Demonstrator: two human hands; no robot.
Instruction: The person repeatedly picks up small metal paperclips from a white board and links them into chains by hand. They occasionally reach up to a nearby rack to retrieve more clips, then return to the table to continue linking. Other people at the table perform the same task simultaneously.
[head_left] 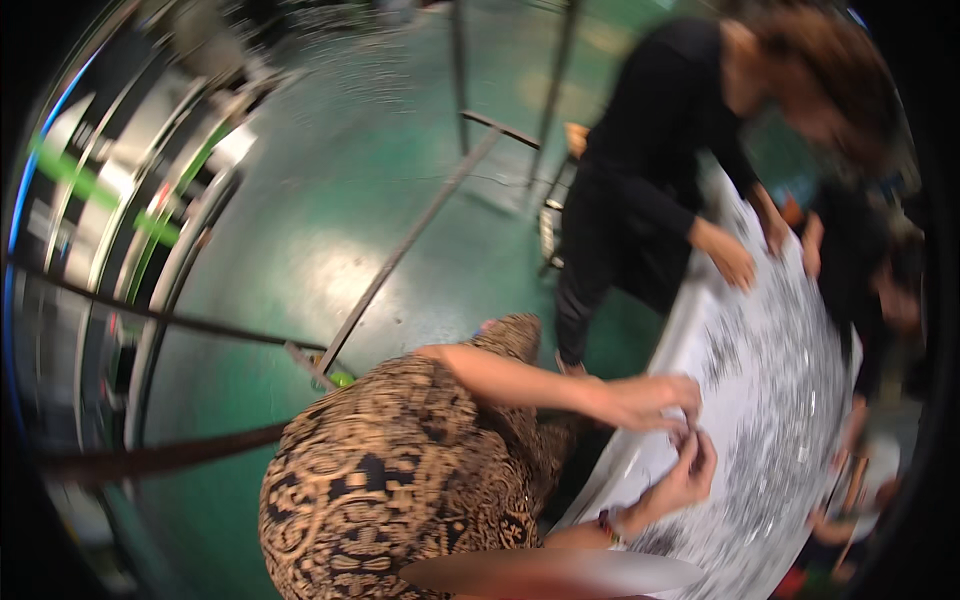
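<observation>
No text, label, brand, number or sign can be read. The dark marks (pixel 785 420) spread over the white table (pixel 675 340), inward from its long pale edge, are smeared by blur, and it cannot be told whether any of them are print or writing. Well beyond that edge, the green strips (pixel 75 180) are too blurred for any lettering to be made out.
</observation>
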